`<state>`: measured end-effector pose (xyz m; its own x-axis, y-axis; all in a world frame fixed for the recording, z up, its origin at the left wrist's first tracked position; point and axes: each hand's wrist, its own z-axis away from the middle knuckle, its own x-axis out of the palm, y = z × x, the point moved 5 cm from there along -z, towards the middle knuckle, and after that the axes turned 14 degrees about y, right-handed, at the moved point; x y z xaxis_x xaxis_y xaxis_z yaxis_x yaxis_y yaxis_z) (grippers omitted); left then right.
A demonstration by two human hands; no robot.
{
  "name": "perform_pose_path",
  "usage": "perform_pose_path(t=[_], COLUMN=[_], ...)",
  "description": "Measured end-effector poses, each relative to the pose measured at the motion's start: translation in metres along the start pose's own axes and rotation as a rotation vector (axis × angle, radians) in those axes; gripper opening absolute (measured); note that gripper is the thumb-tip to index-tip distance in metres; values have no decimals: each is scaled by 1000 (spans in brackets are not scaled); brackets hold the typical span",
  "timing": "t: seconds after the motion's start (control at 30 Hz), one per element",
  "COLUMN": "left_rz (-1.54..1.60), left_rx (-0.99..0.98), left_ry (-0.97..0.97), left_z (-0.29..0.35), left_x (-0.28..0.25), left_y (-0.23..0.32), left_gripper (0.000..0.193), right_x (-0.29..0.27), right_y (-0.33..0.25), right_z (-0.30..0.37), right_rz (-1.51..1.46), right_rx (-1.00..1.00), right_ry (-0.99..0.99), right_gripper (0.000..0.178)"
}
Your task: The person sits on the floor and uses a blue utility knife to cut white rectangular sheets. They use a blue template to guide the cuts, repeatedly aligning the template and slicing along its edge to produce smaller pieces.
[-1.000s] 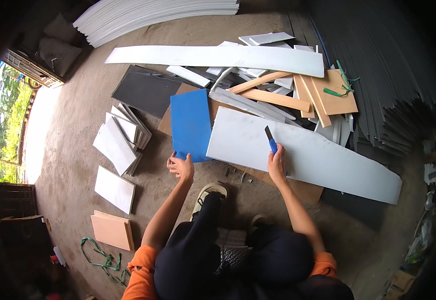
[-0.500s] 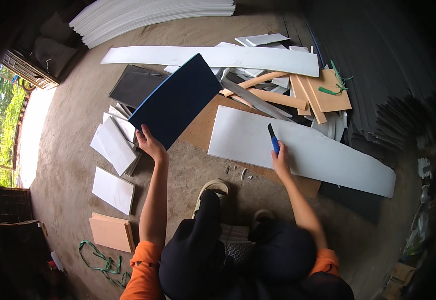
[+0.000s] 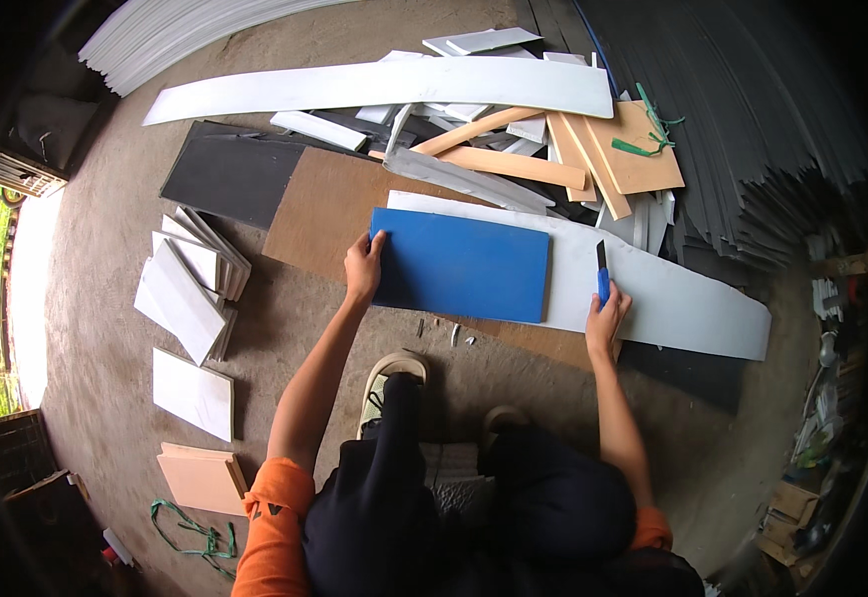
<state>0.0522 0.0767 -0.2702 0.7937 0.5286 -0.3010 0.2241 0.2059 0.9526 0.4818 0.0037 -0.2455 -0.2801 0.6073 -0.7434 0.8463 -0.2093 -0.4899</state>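
Observation:
A blue rectangular panel [image 3: 462, 265] lies over the left part of a long white foam sheet [image 3: 688, 298]. My left hand [image 3: 362, 267] grips the panel by its left edge, thumb on top. In my right hand [image 3: 607, 316] is a blue-handled utility knife [image 3: 603, 275], its dark blade out and pointing away from me. That hand is over the white sheet, a little right of the panel. Beneath the sheet is a brown board [image 3: 315, 214], and a black sheet [image 3: 220, 174] shows at the board's left end.
Beyond the board lies a heap of white and tan offcuts [image 3: 514, 164], topped by a long white strip [image 3: 384, 85]. White pieces [image 3: 180, 298] and tan pieces [image 3: 200, 480] sit on the floor to the left, near green twine [image 3: 195, 532]. Dark sheets [image 3: 713, 129] are stacked at right.
The blue panel, raised and tilted before, has come down and right onto the white sheet with my left hand. My right hand has shifted right with the knife. The whole view has shifted somewhat.

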Motion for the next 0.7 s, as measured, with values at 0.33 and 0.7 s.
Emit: perform_pose_path(t=[0.33,0.7], left_rz=[-349,-347], left_rx=[363,362], left_ry=[-88,-261], left_z=[-2,5], left_x=[-16,-18], left_y=[8,23], left_gripper=[34,30], right_x=[30,46], right_y=[-82,-76], right_z=[15,19], right_rz=[-206,-182], right_rx=[5,44], right_ry=[-267,-300], right_gripper=[48,54])
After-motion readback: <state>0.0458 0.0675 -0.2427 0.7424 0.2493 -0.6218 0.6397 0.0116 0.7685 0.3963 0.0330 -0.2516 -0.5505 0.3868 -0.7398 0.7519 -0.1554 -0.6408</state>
